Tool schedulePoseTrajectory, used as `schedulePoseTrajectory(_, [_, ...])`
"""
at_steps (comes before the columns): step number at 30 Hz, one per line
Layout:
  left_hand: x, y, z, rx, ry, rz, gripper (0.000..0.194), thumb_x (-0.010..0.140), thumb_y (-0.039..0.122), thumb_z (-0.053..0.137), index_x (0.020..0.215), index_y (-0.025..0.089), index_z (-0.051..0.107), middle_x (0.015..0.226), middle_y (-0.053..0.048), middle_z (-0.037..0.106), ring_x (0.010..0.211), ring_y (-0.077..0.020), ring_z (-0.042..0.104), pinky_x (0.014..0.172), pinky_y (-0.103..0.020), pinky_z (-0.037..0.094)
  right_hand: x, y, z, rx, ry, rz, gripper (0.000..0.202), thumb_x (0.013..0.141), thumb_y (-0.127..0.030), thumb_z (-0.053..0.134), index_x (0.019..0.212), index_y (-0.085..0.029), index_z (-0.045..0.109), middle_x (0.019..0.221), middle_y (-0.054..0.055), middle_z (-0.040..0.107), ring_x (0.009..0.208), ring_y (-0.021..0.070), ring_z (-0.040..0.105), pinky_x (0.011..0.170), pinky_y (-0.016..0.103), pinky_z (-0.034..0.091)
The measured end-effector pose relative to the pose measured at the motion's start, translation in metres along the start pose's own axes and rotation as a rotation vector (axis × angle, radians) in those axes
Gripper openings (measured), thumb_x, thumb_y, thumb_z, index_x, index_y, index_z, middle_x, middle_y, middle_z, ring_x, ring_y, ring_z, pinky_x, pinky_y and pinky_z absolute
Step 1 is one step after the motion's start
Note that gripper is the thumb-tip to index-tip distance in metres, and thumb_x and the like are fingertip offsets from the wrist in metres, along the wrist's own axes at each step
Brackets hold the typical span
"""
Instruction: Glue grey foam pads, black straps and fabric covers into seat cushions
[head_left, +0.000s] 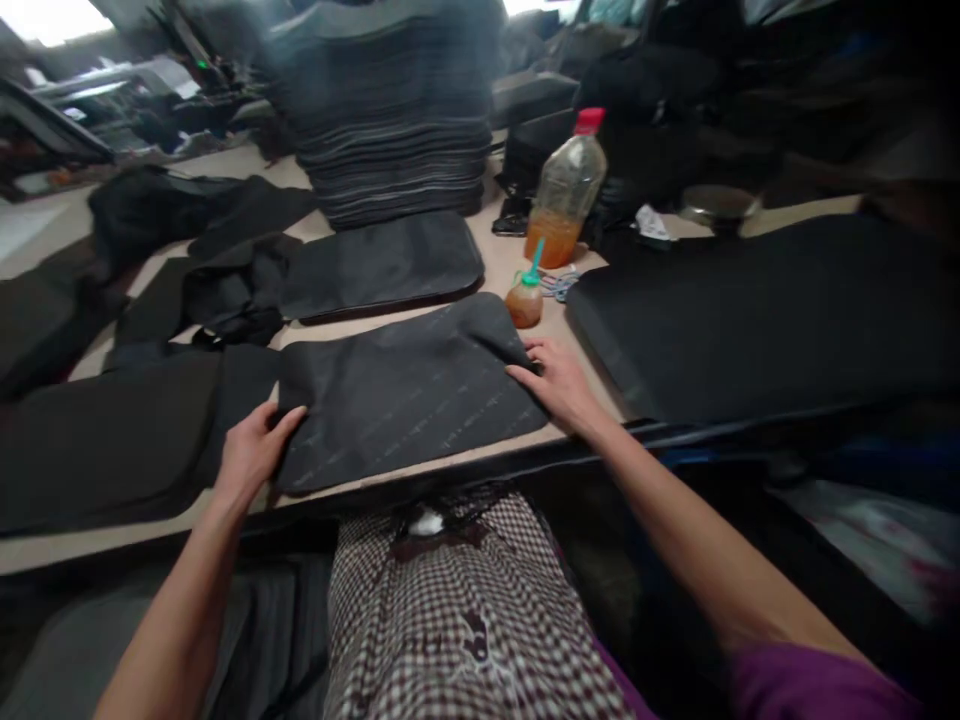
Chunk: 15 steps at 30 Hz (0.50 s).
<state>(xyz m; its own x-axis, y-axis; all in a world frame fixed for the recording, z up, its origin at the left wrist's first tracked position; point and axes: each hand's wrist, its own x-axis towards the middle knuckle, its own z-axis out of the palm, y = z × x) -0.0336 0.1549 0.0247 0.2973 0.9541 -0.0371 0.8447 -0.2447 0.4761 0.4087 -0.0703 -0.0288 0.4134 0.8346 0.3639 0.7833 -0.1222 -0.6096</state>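
Note:
A black fabric panel (405,395) with faint printed lettering lies near the table's front edge. My left hand (255,445) pinches its left edge between thumb and fingers. At the opposite edge, my right hand (559,382) grips the panel the same way, and the fabric is slightly creased there. Behind the panel rests a dark padded piece (382,265) with rounded corners. A small round bottle (524,303) with a green nozzle stands just beyond my right hand, in front of a larger clear bottle (564,195) with a red cap and orange liquid.
A tall stack of dark panels (397,130) rises at the back of the table (450,465). Black pieces (105,440) cover the left side, with crumpled black fabric (240,290) beside them. On the right lies a large black stack (765,320), with a round tin (718,205) behind.

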Motion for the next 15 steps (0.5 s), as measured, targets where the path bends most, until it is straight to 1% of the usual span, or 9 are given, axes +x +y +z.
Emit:
schedulePoseTrajectory(1, [-0.002,0.001,-0.001,-0.080,-0.015,0.007,0.059,0.081,0.073,0.062,0.096,0.017,0.070,0.086,-0.006,0.071,0.079,-0.0214,0.061,0.068,-0.027,0.042,-0.001,0.003,0.002,-0.011,-0.001,-0.008,0.027,0.092,-0.049,0.059,0.083,-0.024,0.060,0.119,0.012,0.067,0.113,0.0292,0.060,0.103,0.046,0.047])
schedulePoseTrajectory(3, [-0.003,0.003,-0.005,-0.319,-0.060,-0.027,0.059,0.079,0.071,0.066,0.094,0.015,0.069,0.082,-0.004,0.069,0.074,-0.0172,0.057,0.066,-0.025,0.041,0.000,0.011,0.006,-0.056,0.021,-0.025,0.032,0.091,-0.054,0.059,0.081,-0.023,0.060,0.118,0.013,0.068,0.111,0.0297,0.061,0.102,0.045,0.047])
schedulePoseTrajectory(5, [-0.003,0.003,-0.010,-0.502,-0.095,-0.048,0.057,0.076,0.068,0.072,0.095,0.014,0.067,0.082,-0.003,0.067,0.072,-0.0149,0.054,0.066,-0.024,0.040,0.002,0.021,0.012,-0.123,0.034,-0.032,0.039,0.090,-0.061,0.057,0.079,-0.024,0.059,0.115,0.014,0.069,0.108,0.0310,0.062,0.098,0.045,0.048])
schedulePoseTrajectory(7, [-0.001,0.000,-0.014,-0.576,-0.108,-0.021,0.054,0.078,0.064,0.072,0.096,0.014,0.067,0.084,-0.004,0.066,0.073,-0.0147,0.053,0.068,-0.025,0.041,0.005,0.027,0.017,-0.163,0.052,-0.053,0.044,0.090,-0.067,0.052,0.076,-0.026,0.056,0.113,0.016,0.069,0.106,0.0319,0.062,0.097,0.046,0.049])
schedulePoseTrajectory(9, [-0.001,-0.003,-0.015,-0.521,-0.068,0.051,0.048,0.082,0.060,0.070,0.094,0.014,0.067,0.085,-0.004,0.066,0.075,-0.0149,0.053,0.070,-0.026,0.040,0.005,0.028,0.018,-0.175,0.068,-0.068,0.046,0.088,-0.072,0.051,0.075,-0.028,0.055,0.111,0.017,0.069,0.105,0.0327,0.063,0.094,0.047,0.050])
schedulePoseTrajectory(11, [-0.002,-0.008,-0.013,-0.391,0.008,0.124,0.041,0.085,0.056,0.068,0.089,0.015,0.067,0.081,-0.002,0.063,0.075,-0.0145,0.051,0.070,-0.026,0.037,0.005,0.027,0.018,-0.189,0.074,-0.070,0.047,0.086,-0.075,0.049,0.075,-0.030,0.054,0.110,0.017,0.070,0.105,0.0341,0.064,0.093,0.048,0.051])
schedulePoseTrajectory(13, [-0.004,-0.012,-0.009,-0.258,0.077,0.175,0.036,0.088,0.053,0.066,0.083,0.017,0.064,0.076,0.000,0.059,0.072,-0.0140,0.049,0.069,-0.027,0.033,0.004,0.026,0.018,-0.209,0.078,-0.054,0.047,0.085,-0.077,0.048,0.074,-0.032,0.053,0.110,0.017,0.071,0.104,0.0358,0.064,0.092,0.050,0.051])
schedulePoseTrajectory(15, [-0.005,-0.014,-0.005,-0.150,0.110,0.210,0.035,0.090,0.051,0.065,0.080,0.018,0.059,0.073,0.001,0.055,0.070,-0.0137,0.047,0.067,-0.028,0.031,0.004,0.025,0.018,-0.222,0.078,-0.032,0.046,0.083,-0.078,0.048,0.074,-0.033,0.052,0.111,0.016,0.071,0.103,0.0368,0.065,0.090,0.051,0.051])
